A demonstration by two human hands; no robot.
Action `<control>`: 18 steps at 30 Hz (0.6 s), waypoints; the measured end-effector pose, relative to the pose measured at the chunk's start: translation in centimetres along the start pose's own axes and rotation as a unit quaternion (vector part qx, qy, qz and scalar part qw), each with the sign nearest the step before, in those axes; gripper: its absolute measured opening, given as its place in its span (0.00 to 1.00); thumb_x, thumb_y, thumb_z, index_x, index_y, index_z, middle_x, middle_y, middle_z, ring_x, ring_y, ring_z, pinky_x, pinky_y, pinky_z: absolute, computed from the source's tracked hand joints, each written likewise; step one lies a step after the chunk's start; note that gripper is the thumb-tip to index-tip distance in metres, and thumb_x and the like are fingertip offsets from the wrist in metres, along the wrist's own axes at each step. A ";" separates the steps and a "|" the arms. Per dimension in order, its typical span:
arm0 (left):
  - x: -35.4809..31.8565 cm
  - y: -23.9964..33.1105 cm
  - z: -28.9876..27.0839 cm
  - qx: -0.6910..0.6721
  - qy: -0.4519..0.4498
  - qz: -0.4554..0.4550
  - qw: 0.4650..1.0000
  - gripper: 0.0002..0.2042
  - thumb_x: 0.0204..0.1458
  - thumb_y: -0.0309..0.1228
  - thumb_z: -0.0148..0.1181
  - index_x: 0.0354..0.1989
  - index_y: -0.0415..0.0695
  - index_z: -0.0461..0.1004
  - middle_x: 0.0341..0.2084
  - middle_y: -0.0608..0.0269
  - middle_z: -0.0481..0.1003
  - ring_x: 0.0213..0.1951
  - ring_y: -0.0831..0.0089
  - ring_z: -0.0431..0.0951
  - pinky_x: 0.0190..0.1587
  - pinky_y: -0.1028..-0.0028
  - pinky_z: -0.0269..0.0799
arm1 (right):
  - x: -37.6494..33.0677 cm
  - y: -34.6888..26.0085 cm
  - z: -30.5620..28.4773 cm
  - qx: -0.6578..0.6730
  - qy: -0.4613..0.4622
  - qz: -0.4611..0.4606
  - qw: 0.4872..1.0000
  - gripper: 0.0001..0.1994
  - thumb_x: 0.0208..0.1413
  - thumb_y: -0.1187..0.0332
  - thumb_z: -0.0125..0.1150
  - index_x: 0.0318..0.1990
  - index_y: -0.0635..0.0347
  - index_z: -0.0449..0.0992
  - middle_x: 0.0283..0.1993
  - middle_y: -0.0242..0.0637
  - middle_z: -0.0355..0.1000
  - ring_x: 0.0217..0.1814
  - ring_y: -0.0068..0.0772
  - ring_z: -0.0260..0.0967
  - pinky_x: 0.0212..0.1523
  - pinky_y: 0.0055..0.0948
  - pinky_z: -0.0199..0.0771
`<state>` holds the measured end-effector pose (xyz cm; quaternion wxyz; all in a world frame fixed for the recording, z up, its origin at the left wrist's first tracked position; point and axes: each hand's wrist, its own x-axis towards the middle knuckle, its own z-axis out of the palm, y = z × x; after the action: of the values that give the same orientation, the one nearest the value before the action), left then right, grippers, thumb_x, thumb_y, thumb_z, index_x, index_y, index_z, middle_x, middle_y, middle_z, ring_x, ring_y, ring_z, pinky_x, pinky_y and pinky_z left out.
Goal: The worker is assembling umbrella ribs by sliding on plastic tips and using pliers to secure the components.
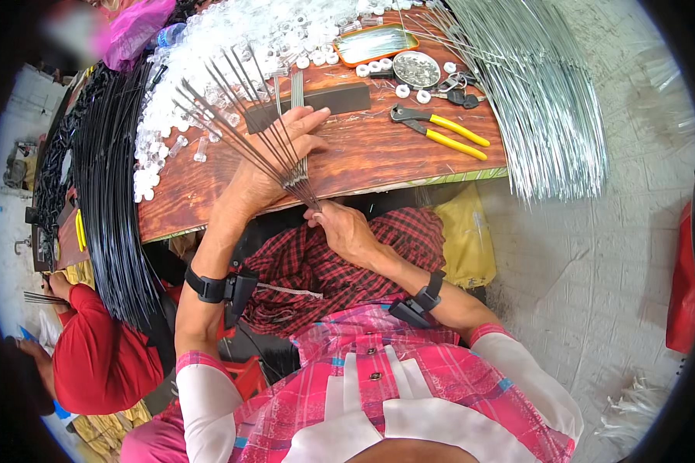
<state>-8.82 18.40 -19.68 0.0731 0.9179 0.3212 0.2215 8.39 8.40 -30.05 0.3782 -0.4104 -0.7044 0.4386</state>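
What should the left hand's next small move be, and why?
I'd probably curl the left hand inward to gather the thin, straight, dark metal-looking rods: their upper ends fan wide, the right hand pinches them only near their lower ends, and the left hand's fingers are outstretched.

The lower ends of the dark rods [305, 189] are hidden by the right hand [347, 234], and the left hand [255, 177] is partly covered by the rods. Silver wires [552, 100] are cut off by the upper edge, a red object [683, 285] by the right rim. Round tin [416, 69]: contents too small to be identified; 1 patch [73, 31] at upper left, blurred.
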 end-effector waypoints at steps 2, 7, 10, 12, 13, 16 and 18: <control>-0.2 1.1 0.4 0.023 -0.017 0.006 1.000 0.20 0.42 0.24 0.63 0.48 0.46 0.75 0.64 0.59 0.65 0.66 0.55 0.62 0.65 0.57 0.60 | 0.1 1.5 0.6 -0.019 0.004 -0.001 1.000 0.09 0.63 0.75 0.48 0.45 0.68 0.73 0.37 0.48 0.77 0.42 0.48 0.77 0.44 0.39 0.76; -0.2 1.2 -0.3 0.034 -0.074 0.022 0.996 0.37 0.38 0.28 0.68 0.63 0.49 0.65 0.70 0.61 0.55 0.70 0.57 0.55 0.69 0.56 0.49 | 0.5 2.8 1.5 0.015 -0.004 -0.008 1.000 0.09 0.63 0.75 0.48 0.45 0.68 0.74 0.41 0.49 0.78 0.45 0.49 0.77 0.45 0.39 0.76; -0.9 0.9 -0.7 0.032 -0.074 -0.007 0.997 0.41 0.37 0.29 0.69 0.66 0.50 0.61 0.71 0.60 0.52 0.71 0.56 0.52 0.70 0.53 0.43 | 0.4 3.0 1.8 0.046 -0.009 -0.011 0.999 0.09 0.63 0.75 0.49 0.45 0.68 0.74 0.41 0.48 0.78 0.45 0.49 0.77 0.46 0.39 0.76; -1.1 0.8 -1.1 0.015 -0.072 -0.026 0.997 0.40 0.39 0.25 0.66 0.67 0.50 0.61 0.72 0.54 0.49 0.72 0.49 0.49 0.69 0.45 0.40 | 0.1 3.5 1.6 0.014 0.003 0.001 1.000 0.09 0.62 0.75 0.49 0.45 0.67 0.75 0.41 0.49 0.78 0.46 0.49 0.77 0.46 0.39 0.75; -1.4 0.9 -1.2 0.013 -0.074 -0.023 0.997 0.40 0.39 0.25 0.66 0.67 0.50 0.61 0.72 0.54 0.49 0.72 0.49 0.49 0.69 0.45 0.40 | 0.0 3.9 1.5 0.014 0.006 0.003 1.000 0.09 0.62 0.75 0.49 0.45 0.67 0.75 0.41 0.49 0.78 0.46 0.49 0.77 0.46 0.39 0.75; -2.7 3.0 -2.1 0.036 -0.109 -0.040 0.993 0.43 0.33 0.21 0.63 0.67 0.49 0.61 0.72 0.50 0.47 0.69 0.40 0.49 0.67 0.50 0.54 | -0.1 4.5 1.4 0.008 0.022 0.009 1.000 0.08 0.62 0.76 0.50 0.43 0.67 0.75 0.41 0.49 0.77 0.45 0.52 0.76 0.46 0.40 0.75; -3.4 4.2 -1.9 -0.016 -0.105 -0.064 0.992 0.42 0.36 0.22 0.63 0.67 0.47 0.60 0.72 0.48 0.45 0.70 0.41 0.47 0.69 0.49 0.46 | 0.4 4.4 1.2 -0.037 0.016 -0.016 0.999 0.08 0.61 0.76 0.51 0.43 0.67 0.75 0.41 0.50 0.77 0.44 0.55 0.75 0.43 0.42 0.74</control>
<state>-9.69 13.01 -18.07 0.1346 0.9123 0.3664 0.1240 8.27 9.64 -34.46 0.3809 -0.4196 -0.7208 0.3991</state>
